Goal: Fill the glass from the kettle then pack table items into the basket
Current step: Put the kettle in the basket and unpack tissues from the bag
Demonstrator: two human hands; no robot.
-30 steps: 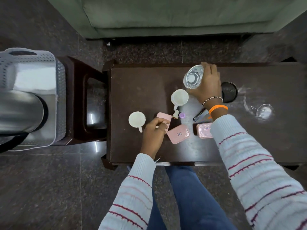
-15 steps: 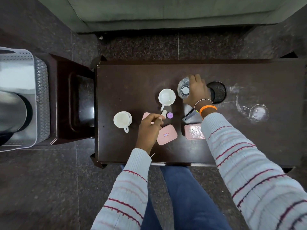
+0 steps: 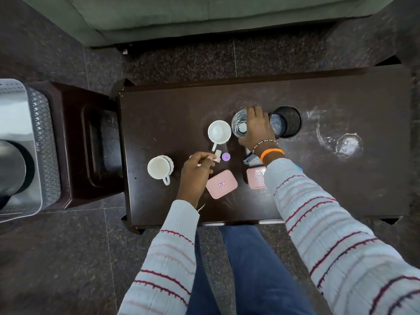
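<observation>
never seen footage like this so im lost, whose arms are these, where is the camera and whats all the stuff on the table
There is no machine here: the arms belong to a person wearing a camera on the head, which looks down at their own hands. The right hand rests on a clear glass on the dark table, beside a black mesh cup. The left hand pinches a small cream bottle next to a purple cap. Two white cups and two pink boxes also lie there. At the far left a grey basket holds a steel kettle.
</observation>
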